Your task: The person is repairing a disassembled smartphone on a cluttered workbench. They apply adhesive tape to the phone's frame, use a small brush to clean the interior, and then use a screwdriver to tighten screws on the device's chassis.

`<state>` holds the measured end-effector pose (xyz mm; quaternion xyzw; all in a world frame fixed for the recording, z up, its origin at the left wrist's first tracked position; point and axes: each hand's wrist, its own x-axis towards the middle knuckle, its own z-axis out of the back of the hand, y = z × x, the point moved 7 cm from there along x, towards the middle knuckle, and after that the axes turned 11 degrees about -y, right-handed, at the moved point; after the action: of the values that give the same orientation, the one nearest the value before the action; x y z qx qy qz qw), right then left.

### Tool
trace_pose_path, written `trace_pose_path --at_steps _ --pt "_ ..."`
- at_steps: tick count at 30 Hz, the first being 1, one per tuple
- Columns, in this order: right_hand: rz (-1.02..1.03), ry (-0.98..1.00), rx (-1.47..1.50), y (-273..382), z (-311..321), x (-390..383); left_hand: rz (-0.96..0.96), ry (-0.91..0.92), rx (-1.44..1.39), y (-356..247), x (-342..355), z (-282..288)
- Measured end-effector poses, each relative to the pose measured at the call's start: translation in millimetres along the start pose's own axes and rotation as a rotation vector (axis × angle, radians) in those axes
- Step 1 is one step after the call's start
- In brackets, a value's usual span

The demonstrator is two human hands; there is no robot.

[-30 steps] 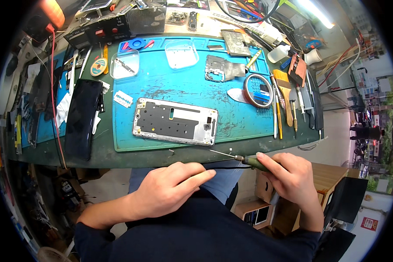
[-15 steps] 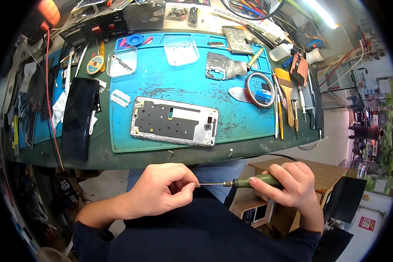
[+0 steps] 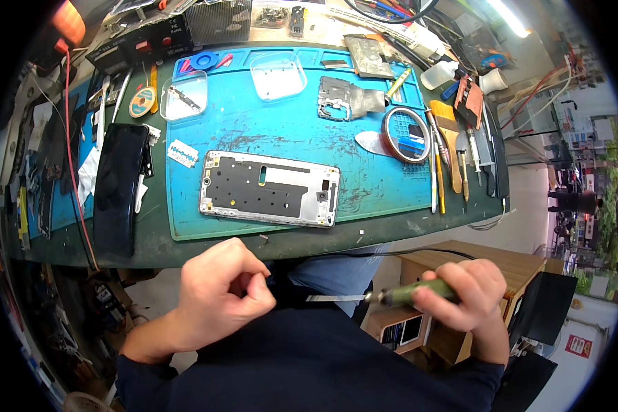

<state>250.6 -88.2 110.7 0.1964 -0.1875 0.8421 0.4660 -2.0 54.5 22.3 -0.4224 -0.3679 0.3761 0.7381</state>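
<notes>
In front of my body, below the table edge, my right hand (image 3: pixel 470 292) is wrapped round a green-handled tool (image 3: pixel 408 294) with a metal collar and a thin, blurred shaft pointing left. Its exact kind is unclear. My left hand (image 3: pixel 223 292) is closed, thumb against curled fingers, apart from the shaft's tip; whatever may be pinched there is hidden. On the blue work mat (image 3: pixel 247 123) lies an opened phone frame (image 3: pixel 271 189) with black sheet over silver metal. A razor blade (image 3: pixel 183 154) lies to its upper left.
Two clear plastic boxes (image 3: pixel 279 75) with small parts stand at the mat's back. A tape roll (image 3: pixel 406 136), a metal plate (image 3: pixel 347 99) and a brush (image 3: pixel 446 141) lie right. A dark phone (image 3: pixel 122 189) and solder spool (image 3: pixel 142 101) lie left. A wooden cabinet (image 3: pixel 460 257) stands right.
My left hand has moved left, off the shaft's tip. The tool in my right hand has shifted slightly right, its tip tilting down. The whole view has shifted a little.
</notes>
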Motion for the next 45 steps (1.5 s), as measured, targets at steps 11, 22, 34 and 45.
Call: trace_pose_path --at_steps 11,22,34,45 --pt "-0.246 0.226 -0.083 -72.1 -25.5 12.8 -0.385 0.25 0.126 -15.9 9.5 5.6" --pt "-0.119 0.322 -0.101 -78.7 -33.6 53.8 -0.406 0.199 0.574 8.0 37.7 -10.2" --pt "-0.11 0.416 -0.146 -75.6 -33.2 64.8 -0.393 0.185 0.568 10.6 38.0 -10.8" --pt "-0.014 0.474 -0.218 -66.5 -28.2 73.3 -0.404 0.156 0.582 7.3 39.8 -10.1"
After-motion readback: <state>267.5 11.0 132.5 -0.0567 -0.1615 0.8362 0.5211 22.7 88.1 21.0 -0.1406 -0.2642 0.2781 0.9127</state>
